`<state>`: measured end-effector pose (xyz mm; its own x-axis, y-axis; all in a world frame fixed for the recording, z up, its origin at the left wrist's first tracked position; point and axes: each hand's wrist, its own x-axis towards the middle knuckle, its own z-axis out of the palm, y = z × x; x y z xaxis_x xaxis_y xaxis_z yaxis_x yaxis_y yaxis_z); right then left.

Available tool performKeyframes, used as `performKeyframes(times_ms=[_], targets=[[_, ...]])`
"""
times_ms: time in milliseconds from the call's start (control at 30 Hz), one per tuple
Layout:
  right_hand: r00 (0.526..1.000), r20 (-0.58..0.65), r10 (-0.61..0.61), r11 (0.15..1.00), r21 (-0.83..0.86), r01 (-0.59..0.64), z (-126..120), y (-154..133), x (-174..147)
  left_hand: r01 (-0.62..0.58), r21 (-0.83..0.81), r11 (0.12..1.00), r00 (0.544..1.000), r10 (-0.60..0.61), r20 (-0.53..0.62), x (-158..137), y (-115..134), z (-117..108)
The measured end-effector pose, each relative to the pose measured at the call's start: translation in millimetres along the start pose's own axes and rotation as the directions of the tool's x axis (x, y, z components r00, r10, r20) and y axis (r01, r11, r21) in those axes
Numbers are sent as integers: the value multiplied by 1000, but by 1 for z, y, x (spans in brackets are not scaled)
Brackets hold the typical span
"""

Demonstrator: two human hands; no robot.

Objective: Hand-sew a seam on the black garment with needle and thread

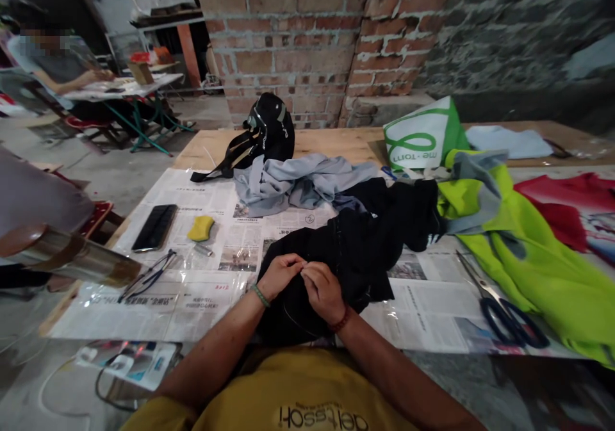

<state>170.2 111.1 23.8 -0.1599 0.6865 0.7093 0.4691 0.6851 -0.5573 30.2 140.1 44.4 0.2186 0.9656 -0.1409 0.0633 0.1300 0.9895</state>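
Black cloth lies bunched along the desk's near edge, perhaps for easy reach; over it the left hand and right hand meet, both pinching, though on what I cannot tell.

left hand + right hand: together over black garment | sponge near phone

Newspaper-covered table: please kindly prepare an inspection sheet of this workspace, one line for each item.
Surface: wooden table, largely covered by newspaper.
Job's things: black cloth, bunched near the front edge.
Clutter: phone, yellow sponge, scissors, grey cloth, yellow-green garment, black bag, green-white bag.
Hands: left hand and right hand close together over the black cloth; anything pinched unclear.
Cables: dark cable below the table's left side.
Surroundings: brick wall behind; seated person at second table.
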Motion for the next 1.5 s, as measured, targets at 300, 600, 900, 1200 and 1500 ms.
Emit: performKeyframes(times_ms=[300, 600, 900, 1200, 1500], targets=[[984, 56, 167, 982, 78, -171, -4, 5, 8, 18, -38, 999, 998, -21, -56, 3, -6, 0], [980, 18, 198, 976, 94, -199, -10, 7, 4, 93, -5, 996, 995, -93, -39, 4, -10, 0], [971, 56, 231, 958, 160, -237, -14, 3, 8, 92, -84, 992, 996, -92, -1, 3, -5, 0], [989, 64, 135, 986, 88, -140, -9, 6, 7, 76, -96, 992, 997, -76, 12, 4, -8, -1], [947, 4, 320, 927, 204, -314, -15, 6, 6, 80, -33, 996, 997, -80, 6, 6, -11, 1]])
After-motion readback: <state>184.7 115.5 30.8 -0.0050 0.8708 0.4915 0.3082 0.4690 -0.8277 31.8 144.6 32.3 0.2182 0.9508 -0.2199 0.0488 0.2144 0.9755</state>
